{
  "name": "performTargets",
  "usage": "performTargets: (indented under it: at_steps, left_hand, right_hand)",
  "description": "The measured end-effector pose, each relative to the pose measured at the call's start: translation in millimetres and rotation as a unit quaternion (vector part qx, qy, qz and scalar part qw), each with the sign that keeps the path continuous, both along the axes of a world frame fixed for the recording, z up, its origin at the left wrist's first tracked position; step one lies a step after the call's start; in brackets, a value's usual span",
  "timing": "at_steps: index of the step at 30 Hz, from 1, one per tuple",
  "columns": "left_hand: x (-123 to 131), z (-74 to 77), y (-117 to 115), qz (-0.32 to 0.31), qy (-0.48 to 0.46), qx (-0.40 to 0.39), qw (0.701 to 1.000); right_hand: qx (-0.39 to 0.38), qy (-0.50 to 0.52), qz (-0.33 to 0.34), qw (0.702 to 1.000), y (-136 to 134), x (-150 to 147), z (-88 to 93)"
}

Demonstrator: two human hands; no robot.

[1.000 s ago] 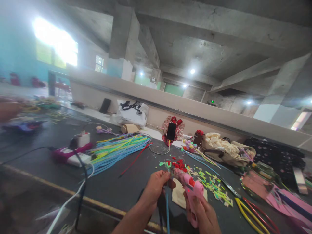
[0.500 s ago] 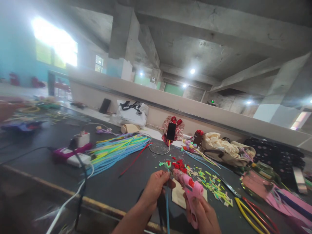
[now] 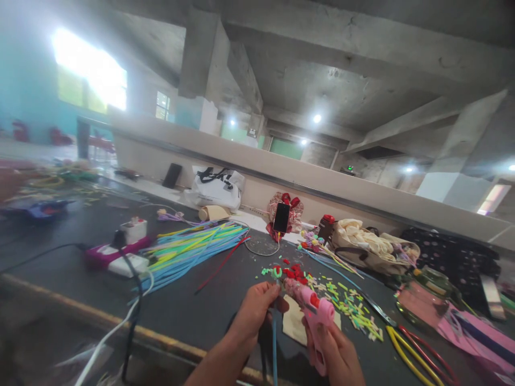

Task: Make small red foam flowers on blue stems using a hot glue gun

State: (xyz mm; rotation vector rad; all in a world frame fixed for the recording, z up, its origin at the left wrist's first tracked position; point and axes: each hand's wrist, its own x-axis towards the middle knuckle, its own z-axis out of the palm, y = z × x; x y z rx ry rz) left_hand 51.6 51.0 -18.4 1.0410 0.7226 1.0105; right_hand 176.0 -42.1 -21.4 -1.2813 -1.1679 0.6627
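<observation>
My right hand (image 3: 337, 349) is wrapped round the handle of a pink hot glue gun (image 3: 321, 316), its nozzle end pointing left toward my other fingertips. With thumb and fingers pinched, my left hand (image 3: 257, 306) holds a blue pipe cleaner (image 3: 274, 346) that hangs down toward the table's front edge. A small green curved piece (image 3: 277, 272) shows just above those fingertips; whether it is joined to the pipe cleaner I cannot tell. Under the gun lies a beige cloth square (image 3: 295, 324). Red cut pieces (image 3: 296, 272) and yellow-green cut pieces (image 3: 354, 305) are scattered beyond and to the right.
A bundle of pipe cleaners (image 3: 197, 249) lies left of my hands, beside a purple-and-white power strip (image 3: 116, 254) with cords. Scissors (image 3: 396, 343) lie at the right, near a glass jar (image 3: 426, 300). A phone (image 3: 281, 217) leans at the back.
The view has shifted very slightly. Both hands, the glue gun and the blue pipe cleaner keep nearly the same position.
</observation>
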Motion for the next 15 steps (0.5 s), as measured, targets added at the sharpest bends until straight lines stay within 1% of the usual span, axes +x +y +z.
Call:
performTargets:
  at_steps: [3,6,7,9,11,13,15]
  left_hand:
    - [-0.8,0.8,-0.6,-0.002,-0.005,0.000,1.000]
    - [-1.8,2.2,-1.9,0.005,-0.012,-0.007,1.000]
    - [-2.0,2.8,-2.4,0.008,-0.015,-0.010,1.000]
    - [-2.4,3.8,-3.1,0.009,-0.023,-0.018,1.000]
    - [-2.6,4.6,-3.4,0.003,-0.032,-0.026,0.999]
    - [-2.6,5.3,-3.2,-0.011,-0.042,-0.037,0.998]
    - [-3.0,6.0,-3.0,-0.031,-0.051,-0.048,0.997]
  right_hand:
    - [-0.001,0.017,0.013,1.000,-1.6,3.5,-1.2]
    - [0.002,0.013,0.004,1.000,-7.2,17.6,1.7]
    - [0.008,-0.011,-0.009,1.000,-9.4,24.9,4.1]
    - [0.031,-0.107,-0.043,0.993,-12.6,41.6,10.0]
    - [0.050,-0.245,-0.062,0.966,-13.5,58.9,14.9]
    - [0.049,-0.379,-0.059,0.922,-12.0,73.9,16.0]
    - [0.026,-0.480,-0.040,0.876,-8.9,84.0,13.2]
